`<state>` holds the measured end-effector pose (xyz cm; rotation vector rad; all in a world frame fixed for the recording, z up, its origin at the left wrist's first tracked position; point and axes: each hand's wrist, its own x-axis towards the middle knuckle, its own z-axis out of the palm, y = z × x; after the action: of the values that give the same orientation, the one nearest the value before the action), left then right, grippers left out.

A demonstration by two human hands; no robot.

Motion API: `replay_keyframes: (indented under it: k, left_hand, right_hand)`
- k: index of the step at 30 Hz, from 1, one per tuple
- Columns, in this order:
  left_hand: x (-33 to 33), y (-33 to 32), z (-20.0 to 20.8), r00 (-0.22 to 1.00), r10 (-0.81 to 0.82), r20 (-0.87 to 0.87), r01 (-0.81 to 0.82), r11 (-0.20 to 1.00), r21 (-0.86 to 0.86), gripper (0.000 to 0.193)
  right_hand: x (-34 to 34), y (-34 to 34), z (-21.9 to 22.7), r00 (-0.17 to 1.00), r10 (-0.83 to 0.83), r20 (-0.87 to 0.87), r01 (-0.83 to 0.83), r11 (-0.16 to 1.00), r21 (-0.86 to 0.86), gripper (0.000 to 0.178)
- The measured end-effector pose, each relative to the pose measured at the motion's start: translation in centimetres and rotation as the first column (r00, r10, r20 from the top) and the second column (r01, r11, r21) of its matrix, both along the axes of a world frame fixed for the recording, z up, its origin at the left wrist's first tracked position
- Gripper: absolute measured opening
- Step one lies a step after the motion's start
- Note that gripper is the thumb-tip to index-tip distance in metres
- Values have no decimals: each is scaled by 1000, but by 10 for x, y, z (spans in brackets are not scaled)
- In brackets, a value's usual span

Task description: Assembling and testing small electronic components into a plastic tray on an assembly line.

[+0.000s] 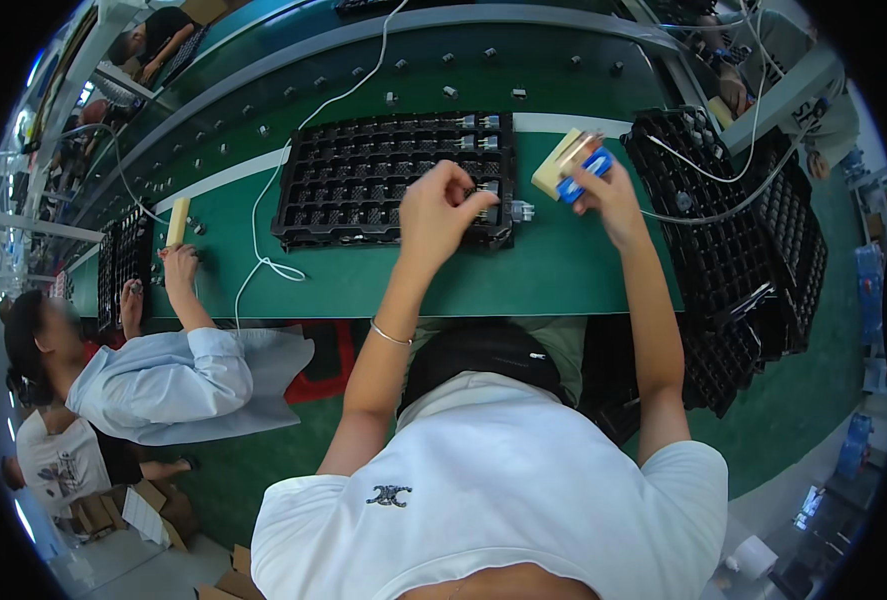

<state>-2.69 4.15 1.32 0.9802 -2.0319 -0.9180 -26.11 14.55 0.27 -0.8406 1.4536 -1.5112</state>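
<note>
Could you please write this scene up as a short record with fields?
Left hand: over the tray's right part, thumb and fingers close together; grip unclear
Right hand: holds a blurred blue item
Yellow block: right beside the blue item; whether held too is unclear
Tray: black, pocketed; metal parts toward its right end
Loose part: at the tray's right edge
Left side: white cable on the green bench; co-worker beyond
Right side: more black trays

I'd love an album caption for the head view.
Left hand at the black tray, right hand holding a blue item, over a green bench.
</note>
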Motion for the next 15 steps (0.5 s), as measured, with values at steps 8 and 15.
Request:
replay_keyframes:
  k: [8, 15]
  left_hand:
    - [-21, 26, 4, 988, -127, 89, 152, 906, -394, 24]
    - [-90, 98, -36, 827, -328, 457, 485, 827, -284, 49]
  right_hand:
    - [-34, -14, -45, 947, -274, -166, 254, 958, -129, 34]
    - [-24, -16, -44, 930, -329, -167, 296, 935, -194, 36]
